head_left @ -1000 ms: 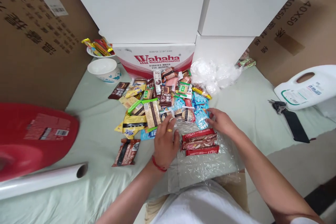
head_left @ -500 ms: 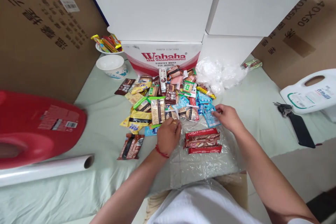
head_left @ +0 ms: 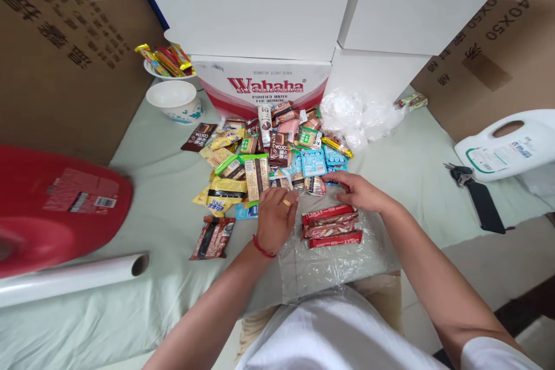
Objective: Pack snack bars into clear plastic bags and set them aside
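My left hand (head_left: 277, 214) is at the front edge of a pile of wrapped snacks, its fingers bent and close together. Its fingertips are hidden, beside the left edge of a clear plastic sheet (head_left: 329, 272). My right hand (head_left: 358, 191) hovers at the pile's right front, fingers apart and holding nothing. Just beyond its fingertips lies a light blue packet (head_left: 313, 162), with more blue packets (head_left: 335, 155) alongside. On the plastic sheet, several red and brown chocolate bars (head_left: 332, 226) lie in a stacked row. A wrapped biscuit (head_left: 260, 178) touches the area ahead of my left hand.
A brown-wrapped snack (head_left: 212, 238) lies apart at the left. Behind the pile stand a Wahaha carton (head_left: 264, 88) and crumpled clear plastic (head_left: 359, 118). Bowls (head_left: 173, 103), a red jug (head_left: 60, 208) and a film roll (head_left: 73, 278) are leftward; a white jug (head_left: 503, 147) and keys (head_left: 459, 174) rightward.
My right hand has let go of the light blue packet, which now lies farther left on the pile. The right fingers have spread. My left hand stays nearly in place.
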`<action>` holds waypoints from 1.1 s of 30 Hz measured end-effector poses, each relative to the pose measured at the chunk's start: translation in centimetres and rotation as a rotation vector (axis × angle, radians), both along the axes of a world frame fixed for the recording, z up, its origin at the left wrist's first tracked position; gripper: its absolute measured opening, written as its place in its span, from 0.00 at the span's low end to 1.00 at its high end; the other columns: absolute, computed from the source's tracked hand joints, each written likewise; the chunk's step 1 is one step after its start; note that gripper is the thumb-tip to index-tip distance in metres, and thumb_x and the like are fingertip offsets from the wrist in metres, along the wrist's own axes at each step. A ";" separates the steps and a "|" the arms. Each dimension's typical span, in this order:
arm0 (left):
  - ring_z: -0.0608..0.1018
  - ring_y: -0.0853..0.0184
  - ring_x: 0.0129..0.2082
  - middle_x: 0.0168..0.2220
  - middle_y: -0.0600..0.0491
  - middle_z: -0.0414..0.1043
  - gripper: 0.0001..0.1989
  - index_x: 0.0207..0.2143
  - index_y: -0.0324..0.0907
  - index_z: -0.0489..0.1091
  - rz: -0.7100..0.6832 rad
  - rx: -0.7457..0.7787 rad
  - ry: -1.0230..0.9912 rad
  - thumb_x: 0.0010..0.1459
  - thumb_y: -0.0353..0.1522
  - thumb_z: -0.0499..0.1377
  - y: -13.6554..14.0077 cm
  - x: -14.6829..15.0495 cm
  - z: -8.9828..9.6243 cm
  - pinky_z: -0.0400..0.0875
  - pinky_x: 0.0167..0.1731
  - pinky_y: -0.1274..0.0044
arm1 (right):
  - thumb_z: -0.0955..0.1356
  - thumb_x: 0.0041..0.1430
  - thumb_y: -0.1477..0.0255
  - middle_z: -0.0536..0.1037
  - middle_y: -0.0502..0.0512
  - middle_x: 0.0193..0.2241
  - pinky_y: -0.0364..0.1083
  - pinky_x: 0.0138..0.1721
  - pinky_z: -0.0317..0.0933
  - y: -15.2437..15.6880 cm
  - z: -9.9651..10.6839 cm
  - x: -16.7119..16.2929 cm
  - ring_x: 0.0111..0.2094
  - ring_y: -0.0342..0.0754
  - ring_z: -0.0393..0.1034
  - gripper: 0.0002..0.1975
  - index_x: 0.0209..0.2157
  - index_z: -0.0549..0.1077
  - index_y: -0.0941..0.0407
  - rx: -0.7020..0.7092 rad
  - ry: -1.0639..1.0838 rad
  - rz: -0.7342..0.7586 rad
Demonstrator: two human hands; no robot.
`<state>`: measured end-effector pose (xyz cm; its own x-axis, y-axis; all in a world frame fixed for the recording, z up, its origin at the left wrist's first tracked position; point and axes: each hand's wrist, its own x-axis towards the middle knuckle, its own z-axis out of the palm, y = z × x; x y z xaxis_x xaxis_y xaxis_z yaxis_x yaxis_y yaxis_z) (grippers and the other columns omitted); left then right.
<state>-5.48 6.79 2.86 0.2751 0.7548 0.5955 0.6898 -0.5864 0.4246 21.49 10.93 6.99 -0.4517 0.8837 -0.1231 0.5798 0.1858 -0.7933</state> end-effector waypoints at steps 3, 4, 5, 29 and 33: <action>0.71 0.62 0.34 0.31 0.51 0.72 0.07 0.41 0.42 0.72 -0.080 0.022 0.006 0.70 0.29 0.53 0.0 -0.3 0.4 0.62 0.35 0.70 | 0.71 0.54 0.76 0.80 0.55 0.43 0.45 0.40 0.64 -0.3 -0.2 0.2 0.39 0.50 0.74 0.27 0.57 0.75 0.54 -0.011 -0.145 0.065; 0.71 0.62 0.33 0.31 0.51 0.71 0.07 0.41 0.42 0.72 -0.112 0.021 0.001 0.70 0.29 0.54 -0.1 -0.5 0.6 0.62 0.34 0.70 | 0.70 0.56 0.76 0.80 0.54 0.39 0.45 0.39 0.63 -0.3 0.0 0.4 0.37 0.49 0.73 0.23 0.54 0.77 0.55 -0.015 -0.193 0.078; 0.70 0.63 0.32 0.30 0.51 0.70 0.07 0.42 0.43 0.72 -0.149 0.021 -0.004 0.70 0.29 0.54 -0.2 -0.7 0.8 0.61 0.33 0.71 | 0.70 0.57 0.76 0.80 0.53 0.37 0.45 0.39 0.63 -0.5 0.3 0.6 0.35 0.48 0.73 0.19 0.50 0.79 0.55 -0.008 -0.238 0.092; 0.77 0.60 0.43 0.33 0.49 0.76 0.06 0.39 0.40 0.74 -0.510 0.063 0.163 0.66 0.24 0.57 -7.3 -2.6 1.9 0.73 0.40 0.69 | 0.61 0.63 0.82 0.74 0.53 0.60 0.46 0.39 0.60 -7.0 2.5 1.5 0.51 0.54 0.73 0.29 0.62 0.70 0.45 0.400 -0.506 0.087; 0.77 0.60 0.42 0.32 0.49 0.76 0.07 0.38 0.40 0.73 -0.505 0.063 0.193 0.66 0.23 0.56 -7.8 -2.6 1.7 0.73 0.40 0.69 | 0.64 0.66 0.78 0.80 0.57 0.42 0.46 0.33 0.52 -5.9 3.1 1.3 0.42 0.52 0.71 0.13 0.44 0.79 0.52 0.379 -0.657 0.153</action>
